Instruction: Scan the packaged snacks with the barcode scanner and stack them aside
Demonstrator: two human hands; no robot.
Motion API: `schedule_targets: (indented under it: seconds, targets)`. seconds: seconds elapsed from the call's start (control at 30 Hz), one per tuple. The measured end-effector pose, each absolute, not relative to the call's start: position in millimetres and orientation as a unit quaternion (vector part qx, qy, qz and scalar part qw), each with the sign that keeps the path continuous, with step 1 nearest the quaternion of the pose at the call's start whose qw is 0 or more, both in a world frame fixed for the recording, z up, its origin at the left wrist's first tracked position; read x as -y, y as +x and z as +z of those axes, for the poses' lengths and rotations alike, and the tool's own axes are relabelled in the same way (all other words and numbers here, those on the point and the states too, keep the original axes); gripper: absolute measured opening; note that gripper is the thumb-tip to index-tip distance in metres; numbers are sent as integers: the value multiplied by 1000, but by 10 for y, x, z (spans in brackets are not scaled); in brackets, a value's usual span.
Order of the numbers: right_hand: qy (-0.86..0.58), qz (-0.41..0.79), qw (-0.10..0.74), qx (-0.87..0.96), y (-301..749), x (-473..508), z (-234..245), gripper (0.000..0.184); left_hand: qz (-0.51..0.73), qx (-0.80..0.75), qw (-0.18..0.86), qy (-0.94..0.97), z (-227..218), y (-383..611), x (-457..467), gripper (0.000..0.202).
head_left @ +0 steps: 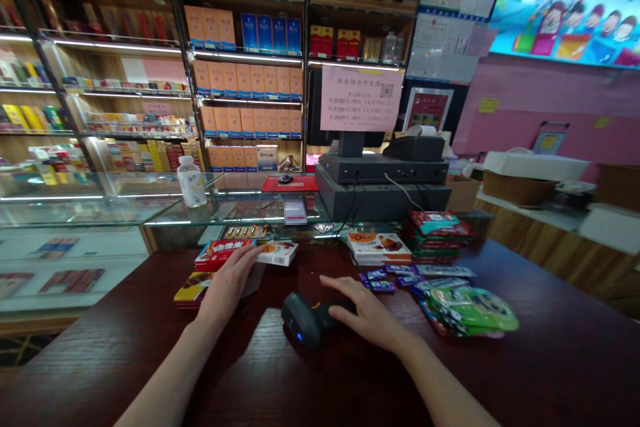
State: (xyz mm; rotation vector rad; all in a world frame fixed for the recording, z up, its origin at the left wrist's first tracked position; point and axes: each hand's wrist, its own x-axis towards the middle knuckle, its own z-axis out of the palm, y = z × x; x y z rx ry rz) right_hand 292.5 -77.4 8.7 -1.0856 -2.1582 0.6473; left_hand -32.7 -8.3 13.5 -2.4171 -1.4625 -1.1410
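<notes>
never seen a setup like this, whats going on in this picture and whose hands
There is no machine arm here, just a person's two bare hands. The single picture comes from a camera on their head, looking forward and down. The left hand is at a white box; whether it grips it is unclear. The right hand is open beside a dark handheld scanner. Also on the dark wooden tabletop lie a red package, purple packets and a green packet.

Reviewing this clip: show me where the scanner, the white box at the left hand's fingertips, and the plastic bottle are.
Scanner (303,321), head view: its dark head.
White box (281,251), head view: its top face.
Plastic bottle (191,183), head view: its body.
</notes>
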Motion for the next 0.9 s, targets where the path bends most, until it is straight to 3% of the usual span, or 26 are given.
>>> schedule_targets:
  seconds: [0.23, 0.53, 0.77, 0.9]
  targets:
    - [-465, 266, 398, 745, 2969, 550, -98, 49, -416, 445, 16, -793, 74, -368, 13, 40]
    - [-494, 318, 481, 651, 3010, 371, -239, 58, -453, 412, -35, -790, 177, -231, 88, 34]
    - [-487, 375, 526, 588, 2983, 348, -156, 70, -471, 401, -89, -781, 192, -95, 147, 32]
    - [-468, 396, 542, 575, 2974, 395, -62, 70, -504, 421, -62, -752, 164, -78, 113, 31]
